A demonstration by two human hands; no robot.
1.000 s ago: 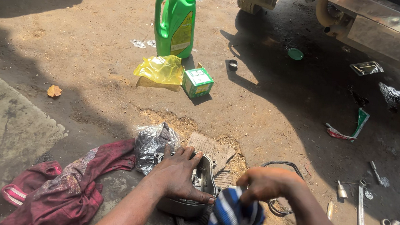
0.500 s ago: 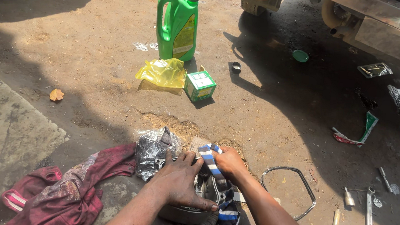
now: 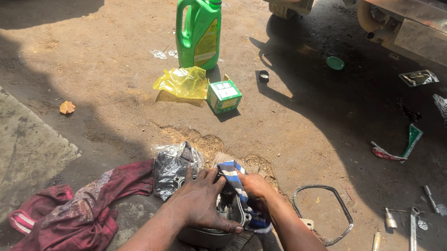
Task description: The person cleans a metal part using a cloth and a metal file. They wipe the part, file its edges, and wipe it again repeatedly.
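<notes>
A metal engine cover (image 3: 214, 235) sits on the ground at the bottom edge of the view. The left hand (image 3: 200, 202) clasps its rim; the right hand (image 3: 257, 191) grips a blue striped rag (image 3: 236, 178) inside it. Beyond stand a small green box (image 3: 224, 96), a yellow bag (image 3: 182, 82) and a green jug (image 3: 199, 30).

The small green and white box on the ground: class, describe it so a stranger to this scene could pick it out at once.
Start at the tall green jug standing on the dirt near the top of the view. Just in front of it lies a crumpled yellow plastic bag, and the small box sits right beside that bag, on the side nearer the vehicle's shadow. It is the only square-cornered, green and white thing there.
</notes>
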